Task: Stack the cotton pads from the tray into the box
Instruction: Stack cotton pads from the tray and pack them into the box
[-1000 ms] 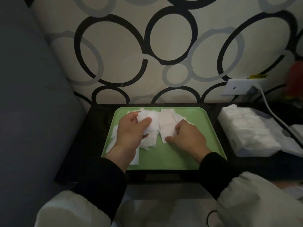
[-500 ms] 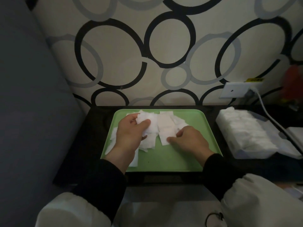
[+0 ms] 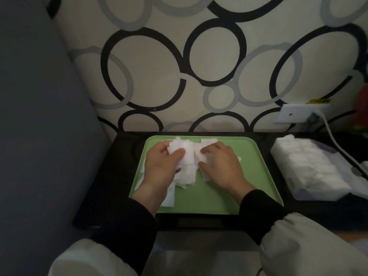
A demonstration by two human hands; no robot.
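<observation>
step: gathering. loose white square cotton pads (image 3: 187, 179) scattered on flat green plastic tray (image 3: 258, 176). my left hand (image 3: 161, 168) pinches small bundle (image 3: 185, 153). my right hand (image 3: 221, 166), fingers bent, on next pad (image 3: 198, 156); grasp unclear. next, likely: add it, carry bundle to part-filled pale box (image 3: 310, 168), right.

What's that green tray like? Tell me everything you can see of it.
The green tray is pale green, rectangular with rounded corners and a low raised rim, seemingly plastic. It lies flat on a dark table by the patterned wall. White cotton pads lie loose on its far and left parts. The left hand grips some pads above it; the right hand rests on others.
</observation>
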